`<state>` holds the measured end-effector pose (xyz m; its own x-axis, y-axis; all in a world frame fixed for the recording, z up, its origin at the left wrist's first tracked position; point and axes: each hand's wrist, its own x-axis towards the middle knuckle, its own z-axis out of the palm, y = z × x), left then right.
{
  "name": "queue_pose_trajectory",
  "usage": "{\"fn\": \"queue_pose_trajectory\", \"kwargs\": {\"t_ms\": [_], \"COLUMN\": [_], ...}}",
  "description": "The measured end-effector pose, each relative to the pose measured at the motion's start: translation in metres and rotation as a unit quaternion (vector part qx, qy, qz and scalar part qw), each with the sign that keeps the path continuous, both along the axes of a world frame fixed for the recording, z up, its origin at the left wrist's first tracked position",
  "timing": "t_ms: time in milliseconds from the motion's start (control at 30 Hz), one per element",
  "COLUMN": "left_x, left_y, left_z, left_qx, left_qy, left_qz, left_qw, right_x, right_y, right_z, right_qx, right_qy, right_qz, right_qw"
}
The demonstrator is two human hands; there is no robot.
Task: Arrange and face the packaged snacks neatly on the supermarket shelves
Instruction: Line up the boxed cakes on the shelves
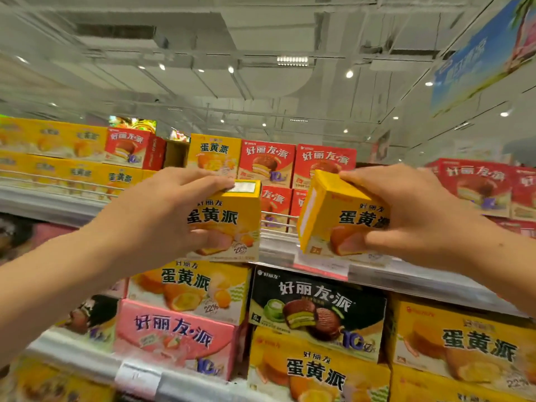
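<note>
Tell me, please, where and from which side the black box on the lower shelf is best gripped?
Probably by its two short ends, coming straight in from the front. The black box lies flat atop a yellow box, its wide face forward, with neighbours close on both sides, so its upper front corners are the freest places to pinch and slide it out.

white ceiling with spotlights, blue hanging banner
</note>
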<state>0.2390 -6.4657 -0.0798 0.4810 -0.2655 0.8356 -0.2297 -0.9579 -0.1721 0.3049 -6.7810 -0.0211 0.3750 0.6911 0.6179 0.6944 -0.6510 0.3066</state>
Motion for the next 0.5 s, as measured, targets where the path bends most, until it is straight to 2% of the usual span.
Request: {"fn": "queue_pose_trajectory", "kwargs": {"t_ms": [267, 500], "left_x": [-0.075, -0.128], "left_y": [0.116, 0.216], "left_z": [-0.041, -0.051], "left_qx": [-0.049, -0.061], "left_qy": [0.065, 0.111], "left_qz": [0.049, 0.055], "left_qw": [0.995, 0.99], "right_x": [-0.044, -0.074], "right_y": [0.099, 0.202], "right_z": [-0.058, -0.073], "right_qx": [-0.013, -0.011], "right_qy": [0.03, 0.076], "right_qz": [0.027, 0.021], "right_qw": [0.999, 0.997]}}
